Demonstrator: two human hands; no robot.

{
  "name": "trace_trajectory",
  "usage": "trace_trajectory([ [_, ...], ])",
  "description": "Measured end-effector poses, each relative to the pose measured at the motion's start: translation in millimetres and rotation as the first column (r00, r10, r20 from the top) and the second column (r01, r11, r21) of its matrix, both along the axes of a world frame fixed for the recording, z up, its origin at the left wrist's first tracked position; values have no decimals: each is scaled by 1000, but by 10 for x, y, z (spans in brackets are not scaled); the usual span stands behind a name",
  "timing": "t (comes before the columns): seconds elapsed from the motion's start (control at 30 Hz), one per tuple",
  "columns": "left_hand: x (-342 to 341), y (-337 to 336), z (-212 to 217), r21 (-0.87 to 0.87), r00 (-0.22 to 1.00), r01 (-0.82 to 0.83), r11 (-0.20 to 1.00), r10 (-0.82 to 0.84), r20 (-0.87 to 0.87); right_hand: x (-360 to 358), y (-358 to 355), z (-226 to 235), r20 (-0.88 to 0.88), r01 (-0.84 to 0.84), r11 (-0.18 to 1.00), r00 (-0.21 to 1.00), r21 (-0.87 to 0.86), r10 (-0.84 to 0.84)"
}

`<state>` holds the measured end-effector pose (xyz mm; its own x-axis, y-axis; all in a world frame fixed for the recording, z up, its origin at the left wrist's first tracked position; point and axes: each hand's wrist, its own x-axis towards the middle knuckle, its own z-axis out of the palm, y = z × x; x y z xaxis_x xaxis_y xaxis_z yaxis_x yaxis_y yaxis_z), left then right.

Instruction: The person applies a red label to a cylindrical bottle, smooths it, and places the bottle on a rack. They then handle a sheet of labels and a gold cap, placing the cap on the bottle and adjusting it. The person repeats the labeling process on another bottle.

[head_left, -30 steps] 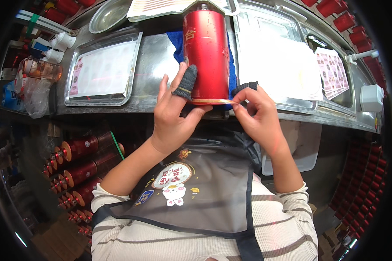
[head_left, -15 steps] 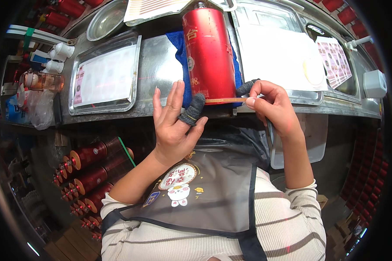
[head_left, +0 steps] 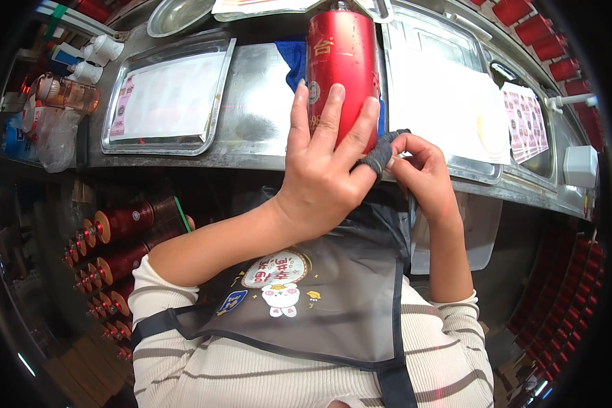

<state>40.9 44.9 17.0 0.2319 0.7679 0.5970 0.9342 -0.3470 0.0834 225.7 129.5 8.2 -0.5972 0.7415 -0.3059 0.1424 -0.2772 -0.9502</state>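
A red bottle (head_left: 340,51) lies on a blue cloth (head_left: 292,61) at the table's front edge, its neck pointing away from me. Across its near end my left hand (head_left: 326,163) is spread, fingers stretched out along the red surface; a grey finger sleeve (head_left: 379,155) covers one of its digits. Right beside that sleeve, at the bottle's lower right corner, my right hand (head_left: 425,173) is closed in a pinch. Whatever lies between its fingertips is hidden. The bottle's base is covered by my hands.
On the left stands a clear tray (head_left: 228,75) holding printed sheets; to the right, white paper (head_left: 442,102) lies over another tray. Pink labels (head_left: 523,122) sit farther right. Several red bottles (head_left: 122,224) are stacked below left, and a plastic bin (head_left: 455,238) is under the table.
My left hand has swept right, across the bottle's near end to my right hand. The thin brown strip that stretched between my hands is out of sight. My right hand stays pinched.
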Motion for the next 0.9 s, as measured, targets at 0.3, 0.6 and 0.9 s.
trace_trajectory([
  [0.3, -340, -292, -241, -154, 851, -17, 988, 96, 517, -17, 13, 202, 79, -54, 998, 995, 24, 52],
  [0.6, -331, -510, -338, -149, 929, -23, 989, 76, 362, -37, -1, 142, 39, 12, 999, 999, 30, -13],
  [0.9, -237, -289, 4, -83, 993, 23, 996, -13, 119, -59, 18, 97, 8, 14, 1000, 1000, 9, -14],
])
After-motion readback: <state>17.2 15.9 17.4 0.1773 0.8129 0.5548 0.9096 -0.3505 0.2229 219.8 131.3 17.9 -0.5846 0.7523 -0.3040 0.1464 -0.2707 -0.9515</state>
